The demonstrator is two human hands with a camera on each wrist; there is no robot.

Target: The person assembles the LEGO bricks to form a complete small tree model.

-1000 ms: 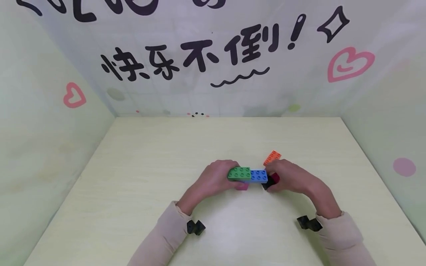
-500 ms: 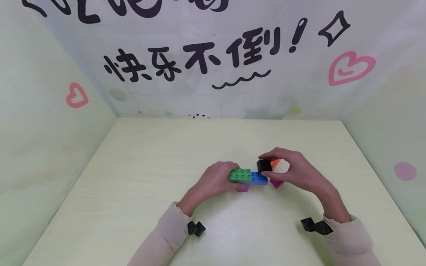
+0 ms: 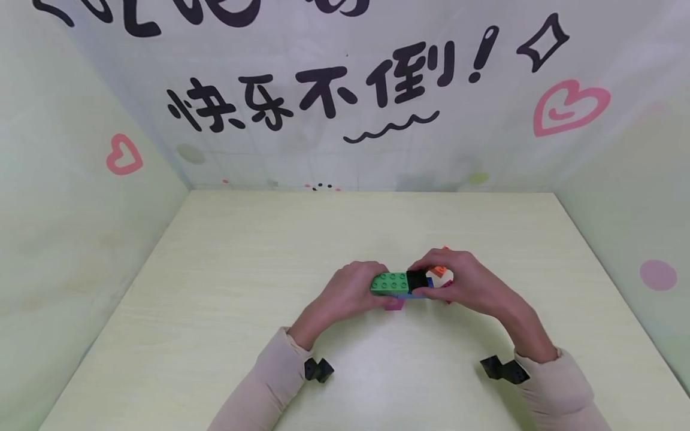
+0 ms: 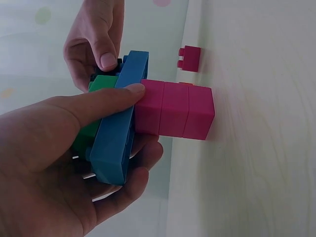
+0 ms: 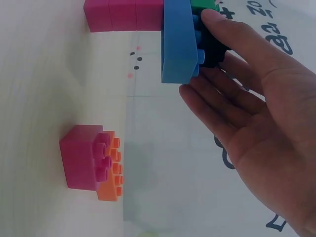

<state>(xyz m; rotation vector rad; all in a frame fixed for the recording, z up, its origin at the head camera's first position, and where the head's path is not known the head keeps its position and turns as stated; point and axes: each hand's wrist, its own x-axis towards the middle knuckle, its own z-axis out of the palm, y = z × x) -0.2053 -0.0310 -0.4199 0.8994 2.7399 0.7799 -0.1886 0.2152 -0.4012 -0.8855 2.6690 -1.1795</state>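
My left hand [image 3: 371, 292] grips a brick assembly: a long blue brick [image 4: 117, 129] with a green brick [image 3: 389, 282] on its left half and a pink stack [image 4: 175, 109] underneath, reaching to the table. My right hand [image 3: 421, 280] pinches a small black brick [image 3: 415, 281] and holds it on the blue brick's right half, next to the green one. In the right wrist view the black brick [image 5: 213, 48] sits against the blue brick's [image 5: 177, 45] studs between thumb and fingers.
A loose pink brick [image 5: 81, 157] and an orange brick [image 5: 111, 169] lie together on the pale wooden table [image 3: 226, 287], just behind my right hand. Walls close the table in on the left, right and far sides.
My right hand lifted the black brick from the table beside the assembly, carried it up and left, and now has it on the blue brick. The left hand stayed in place.
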